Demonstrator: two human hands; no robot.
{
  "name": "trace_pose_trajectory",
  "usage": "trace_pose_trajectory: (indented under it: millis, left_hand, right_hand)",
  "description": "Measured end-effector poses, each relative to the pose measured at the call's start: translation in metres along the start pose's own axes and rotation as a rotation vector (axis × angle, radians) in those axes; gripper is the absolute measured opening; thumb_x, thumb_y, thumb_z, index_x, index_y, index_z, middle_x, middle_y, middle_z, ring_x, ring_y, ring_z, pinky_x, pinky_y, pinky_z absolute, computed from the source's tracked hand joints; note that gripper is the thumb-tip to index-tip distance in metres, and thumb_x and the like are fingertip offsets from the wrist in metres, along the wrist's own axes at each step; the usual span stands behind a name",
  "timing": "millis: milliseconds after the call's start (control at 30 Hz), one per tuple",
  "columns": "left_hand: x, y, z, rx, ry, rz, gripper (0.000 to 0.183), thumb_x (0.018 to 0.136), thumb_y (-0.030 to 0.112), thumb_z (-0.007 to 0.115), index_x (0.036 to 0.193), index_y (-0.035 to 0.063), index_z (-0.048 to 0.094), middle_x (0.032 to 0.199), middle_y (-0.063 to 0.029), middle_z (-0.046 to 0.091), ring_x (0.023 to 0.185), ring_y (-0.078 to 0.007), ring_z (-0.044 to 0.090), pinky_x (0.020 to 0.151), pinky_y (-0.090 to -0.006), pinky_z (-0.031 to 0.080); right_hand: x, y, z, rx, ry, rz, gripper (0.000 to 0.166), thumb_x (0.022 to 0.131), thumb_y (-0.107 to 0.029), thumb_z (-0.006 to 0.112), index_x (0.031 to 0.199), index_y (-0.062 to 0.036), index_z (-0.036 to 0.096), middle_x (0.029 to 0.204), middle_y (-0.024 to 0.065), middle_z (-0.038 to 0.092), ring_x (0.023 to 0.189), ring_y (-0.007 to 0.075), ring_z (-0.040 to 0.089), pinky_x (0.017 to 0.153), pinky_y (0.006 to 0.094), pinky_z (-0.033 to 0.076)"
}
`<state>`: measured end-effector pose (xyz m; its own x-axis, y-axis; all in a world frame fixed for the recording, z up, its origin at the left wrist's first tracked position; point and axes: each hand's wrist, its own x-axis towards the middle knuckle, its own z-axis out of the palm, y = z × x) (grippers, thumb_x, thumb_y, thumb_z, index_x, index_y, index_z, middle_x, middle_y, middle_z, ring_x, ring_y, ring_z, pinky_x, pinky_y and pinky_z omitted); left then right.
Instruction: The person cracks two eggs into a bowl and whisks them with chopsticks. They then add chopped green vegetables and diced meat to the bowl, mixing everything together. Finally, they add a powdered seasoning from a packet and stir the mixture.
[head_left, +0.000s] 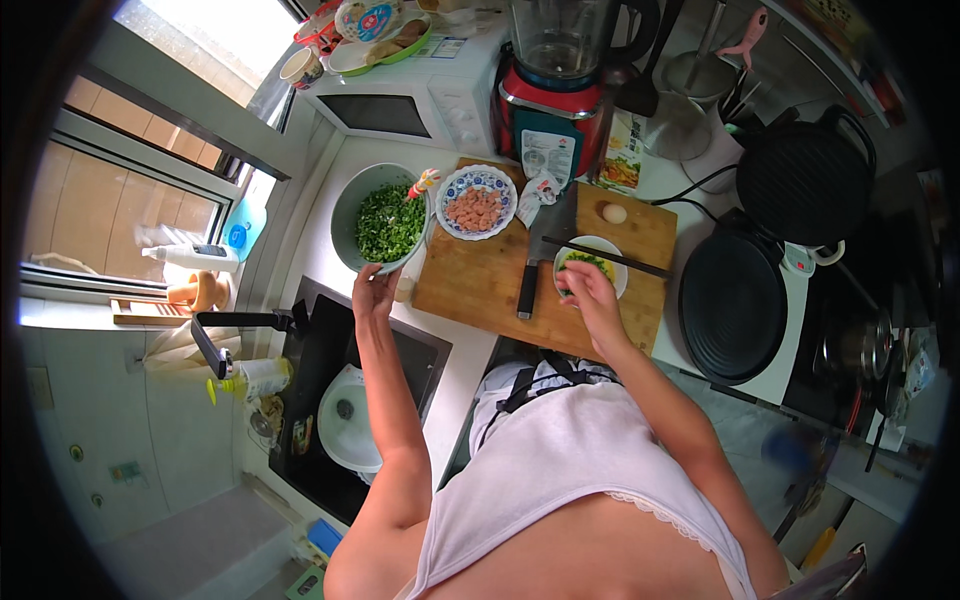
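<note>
My left hand (376, 294) grips the near rim of a large grey-white bowl (343, 225) full of chopped green leaves (390, 225). A utensil with a red and yellow handle (423, 184) leans inside it. Over a small white bowl (621, 279) hovers my right hand (592, 296), fingers bent; whether they pinch something is unclear. Yellow liquid with chopped greens (586, 261) fills this bowl, and dark chopsticks (634, 264) lie across it. A cleaver (551, 232) rests to its left on a wooden cutting board (480, 300).
A blue-patterned plate of diced pink meat (475, 208) sits at the board's left, an egg (614, 214) at its back right. Behind stand a red blender (551, 97) and a white microwave (450, 112). A black pan (733, 307) lies right; the sink (322, 330) is left.
</note>
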<state>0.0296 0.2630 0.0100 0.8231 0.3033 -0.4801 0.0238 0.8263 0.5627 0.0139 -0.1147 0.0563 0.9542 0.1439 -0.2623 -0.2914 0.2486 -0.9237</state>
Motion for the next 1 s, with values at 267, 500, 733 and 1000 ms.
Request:
trace_pose_trajectory:
  millis: [267, 500, 733, 1000]
  left_hand:
    - [-0.044, -0.011, 0.015, 0.245, -0.110, -0.083, 0.024, 0.080, 0.005, 0.055, 0.103, -0.0030, 0.052, 0.096, -0.0124, 0.063, 0.084, -0.0250, 0.064, 0.076, -0.0359, 0.058]
    - [-0.057, -0.014, 0.011, 0.312, -0.068, -0.087, 0.026, 0.079, 0.004, 0.054, 0.105, 0.0001, 0.051, 0.098, -0.0109, 0.061, 0.085, -0.0217, 0.063, 0.072, -0.0335, 0.057]
    - [-0.029, -0.013, 0.008, 0.269, -0.030, -0.070, 0.029, 0.079, 0.005, 0.054, 0.107, -0.0031, 0.050, 0.098, -0.0127, 0.061, 0.083, -0.0219, 0.062, 0.060, -0.0290, 0.054]
    - [0.015, -0.013, 0.003, 0.082, 0.043, -0.073, 0.039, 0.078, -0.001, 0.053, 0.115, -0.0102, 0.044, 0.118, -0.0253, 0.051, 0.110, -0.0380, 0.053, 0.097, -0.0481, 0.048]
  right_hand:
    - [0.099, -0.022, 0.091, -0.020, -0.192, 0.076, 0.056, 0.081, -0.032, 0.071, 0.122, -0.0013, 0.047, 0.092, 0.0046, 0.057, 0.079, 0.0126, 0.058, 0.062, 0.0232, 0.049]
    - [0.102, -0.020, 0.112, -0.651, -0.192, -0.649, 0.023, 0.072, -0.020, 0.074, 0.087, -0.0050, 0.064, 0.087, 0.0126, 0.060, 0.079, 0.0292, 0.061, 0.068, 0.0362, 0.048]
    - [0.092, -0.024, 0.121, -0.872, -0.428, -1.139, 0.024, 0.079, -0.011, 0.068, 0.100, -0.0068, 0.058, 0.090, 0.0091, 0.054, 0.081, 0.0266, 0.060, 0.066, 0.0327, 0.052]
    - [0.105, 0.005, 0.134, -0.007, -0.045, -0.184, 0.019, 0.086, -0.016, 0.064, 0.097, -0.0026, 0.057, 0.088, 0.0059, 0.059, 0.074, 0.0131, 0.060, 0.057, 0.0258, 0.053]
